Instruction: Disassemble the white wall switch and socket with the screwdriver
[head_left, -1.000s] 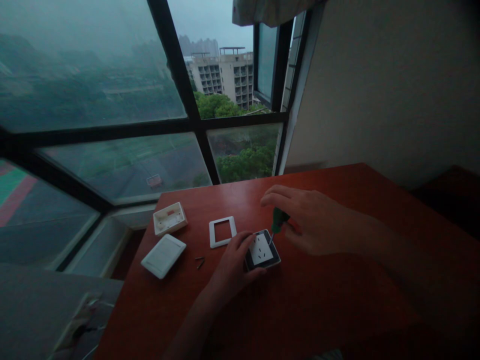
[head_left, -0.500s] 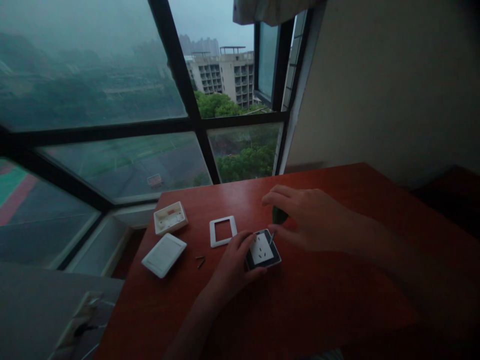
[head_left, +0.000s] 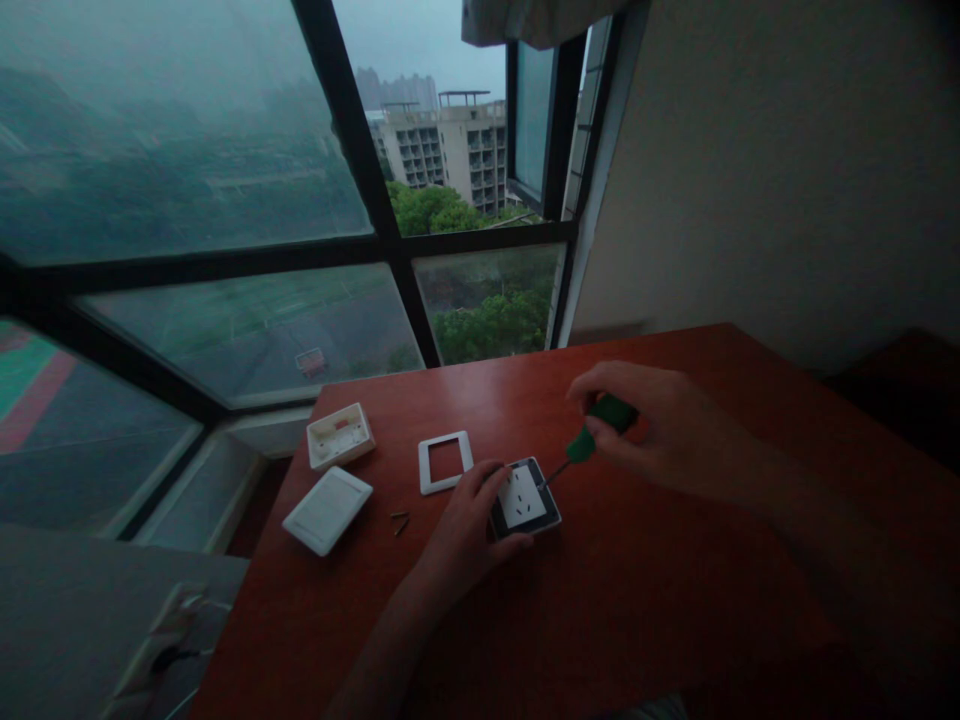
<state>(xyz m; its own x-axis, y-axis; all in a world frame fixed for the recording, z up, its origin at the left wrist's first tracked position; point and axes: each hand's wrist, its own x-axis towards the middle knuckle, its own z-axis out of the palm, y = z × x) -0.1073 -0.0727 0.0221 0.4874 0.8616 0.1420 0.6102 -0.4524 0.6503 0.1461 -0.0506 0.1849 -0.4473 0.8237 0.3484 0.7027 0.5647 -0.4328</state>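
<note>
A wall socket [head_left: 523,499] with a white face and dark surround lies on the table. My left hand [head_left: 474,515] grips it from the left, fingers along its far edge and thumb along the near side. In my right hand [head_left: 637,415] is a screwdriver with a green handle [head_left: 581,445], fingers closed around it. The screwdriver leans to the right, and its metal tip meets the socket's right side. Left of the socket lies a white rectangular frame [head_left: 427,470]. Two small screws [head_left: 401,524] rest near my left forearm.
Farther left on the red-brown table [head_left: 637,620] are an open white mounting box [head_left: 341,437] and a white switch plate [head_left: 328,510]. A window [head_left: 487,300] runs along the table's back edge. A wall socket with plugs [head_left: 161,650] sits at lower left.
My right hand has moved right and slightly up, tilting the screwdriver from steep to slanted, so more of its green handle shows. My left hand and the socket stay put.
</note>
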